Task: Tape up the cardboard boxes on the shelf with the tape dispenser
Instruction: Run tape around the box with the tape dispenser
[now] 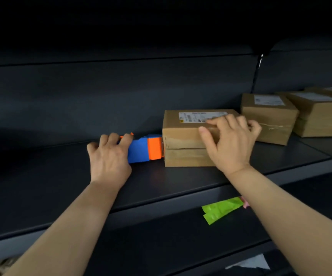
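Palms down: L grip [109, 156] round tape dispenser [142, 150], R grip [230, 144] round box [183, 136] top edge.

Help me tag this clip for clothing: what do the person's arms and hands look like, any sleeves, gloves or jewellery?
Both are bare. The left hand and right hand wear no gloves, and no rings show on the fingers. The left forearm and right forearm are uncovered down to the edge of the picture: no sleeve, watch, bracelet or marking is visible.
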